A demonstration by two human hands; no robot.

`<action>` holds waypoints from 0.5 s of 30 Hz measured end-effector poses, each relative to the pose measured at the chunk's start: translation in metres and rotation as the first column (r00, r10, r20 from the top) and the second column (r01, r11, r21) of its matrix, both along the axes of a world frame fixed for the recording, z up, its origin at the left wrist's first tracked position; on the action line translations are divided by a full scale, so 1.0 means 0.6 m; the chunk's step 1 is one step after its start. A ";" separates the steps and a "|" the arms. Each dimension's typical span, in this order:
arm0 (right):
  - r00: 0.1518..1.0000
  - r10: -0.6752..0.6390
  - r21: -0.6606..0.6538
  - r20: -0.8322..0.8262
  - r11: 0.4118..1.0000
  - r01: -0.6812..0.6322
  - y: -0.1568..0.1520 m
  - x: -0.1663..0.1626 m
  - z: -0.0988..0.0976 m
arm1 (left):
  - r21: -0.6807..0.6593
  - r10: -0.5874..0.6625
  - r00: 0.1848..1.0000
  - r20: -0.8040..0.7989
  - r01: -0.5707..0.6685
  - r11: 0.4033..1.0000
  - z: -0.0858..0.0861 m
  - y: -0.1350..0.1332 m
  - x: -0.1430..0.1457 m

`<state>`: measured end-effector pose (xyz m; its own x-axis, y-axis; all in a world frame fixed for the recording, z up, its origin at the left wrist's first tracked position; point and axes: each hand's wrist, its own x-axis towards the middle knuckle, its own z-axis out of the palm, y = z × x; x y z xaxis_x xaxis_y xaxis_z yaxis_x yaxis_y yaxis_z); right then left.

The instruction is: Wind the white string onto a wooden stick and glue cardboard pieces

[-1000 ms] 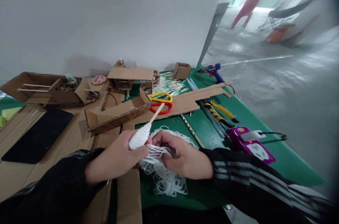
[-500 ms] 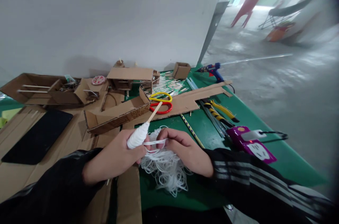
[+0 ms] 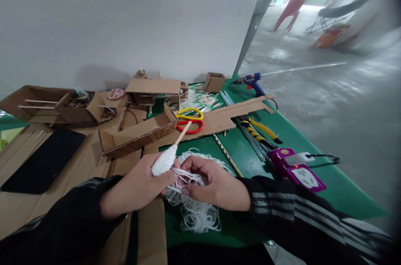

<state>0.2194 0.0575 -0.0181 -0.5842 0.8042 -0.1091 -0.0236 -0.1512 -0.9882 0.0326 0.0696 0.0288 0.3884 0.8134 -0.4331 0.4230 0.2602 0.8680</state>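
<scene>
My left hand (image 3: pixel 138 185) is closed around a thin wooden stick (image 3: pixel 183 133) thickly wound with white string (image 3: pixel 165 160). The stick's bare end points up and to the right. Several loose strands run from the left fingers towards my right hand (image 3: pixel 216 181). The right fingers are curled about these strands, with the thumb held below the forefinger; their tips are partly hidden. Under both hands a tangled heap of white string (image 3: pixel 200 217) lies on the green tabletop (image 3: pixel 241 233).
Beyond the hands lie scissors with red and yellow handles (image 3: pixel 191 127) and an open cardboard tray (image 3: pixel 138 135). To the right are pliers (image 3: pixel 263 131), a purple power strip (image 3: pixel 296 169) and a blue glue gun (image 3: pixel 252 82). A black tablet (image 3: pixel 44 160) rests on cardboard at left.
My right hand has shifted slightly left and its thumb has dropped away from the forefinger. The strands between the hands now hang looser. The left hand has barely moved.
</scene>
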 end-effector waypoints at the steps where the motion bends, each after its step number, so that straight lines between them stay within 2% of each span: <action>1: 1.000 -0.002 0.007 0.020 1.000 0.002 0.000 0.001 0.000 | -0.007 -0.004 1.000 0.000 0.004 1.000 0.000 0.000 0.001; 7: 0.995 0.023 0.071 0.094 0.997 -0.030 0.004 0.001 -0.004 | -0.080 -0.058 0.998 0.037 0.061 0.995 -0.007 0.000 -0.004; 15: 0.997 -0.019 0.136 0.073 0.991 0.009 0.008 0.004 -0.006 | -0.170 -0.162 0.979 0.123 0.182 0.968 -0.004 -0.001 -0.012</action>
<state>0.2216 0.0625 -0.0219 -0.5675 0.8224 -0.0410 0.0486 -0.0162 -0.9987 0.0252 0.0690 0.0262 0.5682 0.6429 -0.5137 0.3817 0.3472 0.8566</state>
